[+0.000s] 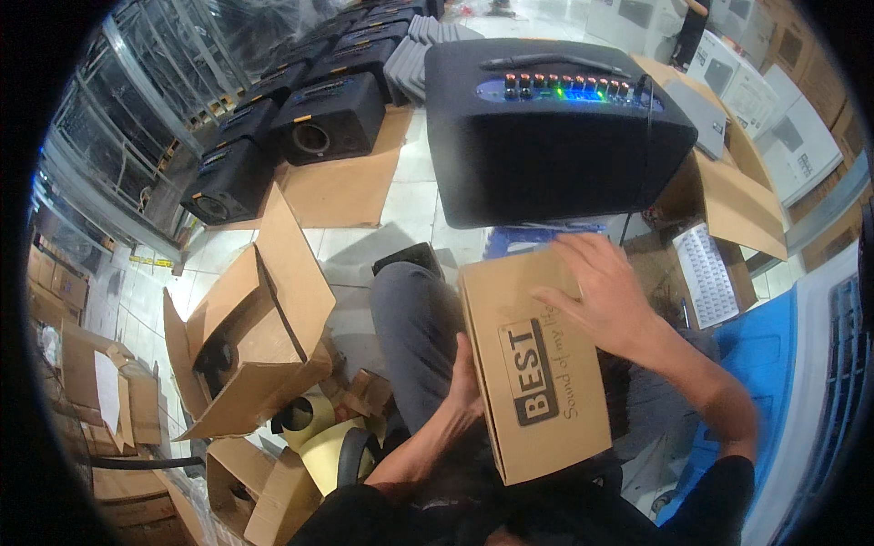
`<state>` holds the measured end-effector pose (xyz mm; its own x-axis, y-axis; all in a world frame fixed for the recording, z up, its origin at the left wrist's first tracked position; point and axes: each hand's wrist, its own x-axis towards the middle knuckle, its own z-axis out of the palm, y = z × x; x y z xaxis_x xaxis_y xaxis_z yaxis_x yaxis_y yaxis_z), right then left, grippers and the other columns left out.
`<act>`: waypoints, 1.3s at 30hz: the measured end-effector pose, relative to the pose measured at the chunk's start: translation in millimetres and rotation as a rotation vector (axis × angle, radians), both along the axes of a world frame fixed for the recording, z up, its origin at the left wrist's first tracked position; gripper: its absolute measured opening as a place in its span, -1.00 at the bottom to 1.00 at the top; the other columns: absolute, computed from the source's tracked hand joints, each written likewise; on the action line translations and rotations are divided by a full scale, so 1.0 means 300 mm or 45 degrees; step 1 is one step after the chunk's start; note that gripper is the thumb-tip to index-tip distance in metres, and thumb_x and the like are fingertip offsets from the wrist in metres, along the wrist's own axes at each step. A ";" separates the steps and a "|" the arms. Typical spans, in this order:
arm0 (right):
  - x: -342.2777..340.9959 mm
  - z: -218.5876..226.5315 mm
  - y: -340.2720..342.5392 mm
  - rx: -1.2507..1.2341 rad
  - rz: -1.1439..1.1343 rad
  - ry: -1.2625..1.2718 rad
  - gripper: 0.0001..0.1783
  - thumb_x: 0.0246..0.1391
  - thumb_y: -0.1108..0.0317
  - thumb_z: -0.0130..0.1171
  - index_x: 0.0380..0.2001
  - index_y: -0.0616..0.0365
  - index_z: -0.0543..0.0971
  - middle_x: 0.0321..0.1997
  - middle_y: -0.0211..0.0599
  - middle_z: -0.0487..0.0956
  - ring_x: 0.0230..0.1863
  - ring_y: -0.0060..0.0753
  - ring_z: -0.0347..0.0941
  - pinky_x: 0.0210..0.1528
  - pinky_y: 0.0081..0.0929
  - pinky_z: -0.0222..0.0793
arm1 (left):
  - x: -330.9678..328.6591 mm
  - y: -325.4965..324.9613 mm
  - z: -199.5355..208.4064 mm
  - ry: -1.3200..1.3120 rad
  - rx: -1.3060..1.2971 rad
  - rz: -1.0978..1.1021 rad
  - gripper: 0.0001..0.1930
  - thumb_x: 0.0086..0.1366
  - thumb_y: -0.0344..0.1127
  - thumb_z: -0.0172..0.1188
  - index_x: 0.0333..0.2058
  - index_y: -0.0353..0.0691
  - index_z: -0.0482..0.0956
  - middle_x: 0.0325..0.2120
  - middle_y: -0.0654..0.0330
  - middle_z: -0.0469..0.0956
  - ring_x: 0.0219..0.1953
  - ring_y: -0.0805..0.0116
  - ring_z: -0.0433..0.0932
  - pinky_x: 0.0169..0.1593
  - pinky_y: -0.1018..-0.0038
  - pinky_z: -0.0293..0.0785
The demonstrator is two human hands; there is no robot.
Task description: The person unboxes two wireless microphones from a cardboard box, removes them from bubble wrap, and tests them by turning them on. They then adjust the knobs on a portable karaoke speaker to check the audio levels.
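A closed brown cardboard box (564, 391) with dark print on its face rests over my lap, tilted a little. My left hand (466, 380) holds its left side, the thumb along the edge and the other fingers hidden behind or under it. Across the box's upper right part lies my right hand (605, 296), thumb on the printed face and fingers over the far edge. Just beyond the box stands a large black speaker cabinet (537, 155) with a row of knobs (569, 89) and lit green and blue lights.
An open carton (264, 346) stands at left, with yellow tape rolls (314, 423) beside it. Several black speaker boxes (328, 118) line the back left. At right are a blue plastic crate (742, 373), a white perforated sheet (706, 273) and an open carton (742, 200).
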<state>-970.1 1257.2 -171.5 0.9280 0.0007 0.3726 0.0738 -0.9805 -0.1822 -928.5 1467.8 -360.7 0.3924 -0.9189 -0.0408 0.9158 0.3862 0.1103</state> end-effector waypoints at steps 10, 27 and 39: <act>-0.005 -0.282 0.076 0.878 -0.020 -0.027 -0.74 0.07 0.32 0.34 -0.26 0.31 0.69 -0.14 -0.17 0.60 -0.09 -0.16 0.51 0.01 -0.24 0.45 | -0.057 -0.020 -0.032 0.039 0.482 -0.092 -0.29 0.45 0.34 -0.26 0.22 -0.16 0.38 -0.06 0.08 0.59 -0.10 0.22 0.65 -0.06 0.25 0.67; -0.078 -0.389 0.110 0.845 -0.480 -0.102 -0.76 0.15 0.25 0.29 -0.30 0.23 0.58 -0.32 -0.28 0.49 -0.26 -0.25 0.43 -0.16 -0.29 0.36 | -0.084 -0.047 -0.048 0.010 0.667 -0.303 -0.34 0.45 0.31 -0.16 0.15 -0.14 0.48 -0.12 0.14 0.64 -0.17 0.32 0.66 -0.11 0.36 0.66; -0.232 -0.189 -0.209 2.028 -0.388 -0.167 -0.66 0.13 0.13 0.31 -0.22 0.16 0.52 -0.19 -0.34 0.52 -0.18 -0.55 0.41 -0.06 -0.55 0.36 | -0.077 -0.104 -0.033 -0.019 0.480 -0.205 -0.10 0.38 0.45 -0.35 0.10 -0.40 0.40 -0.17 -0.14 0.50 -0.19 0.08 0.54 -0.07 0.26 0.49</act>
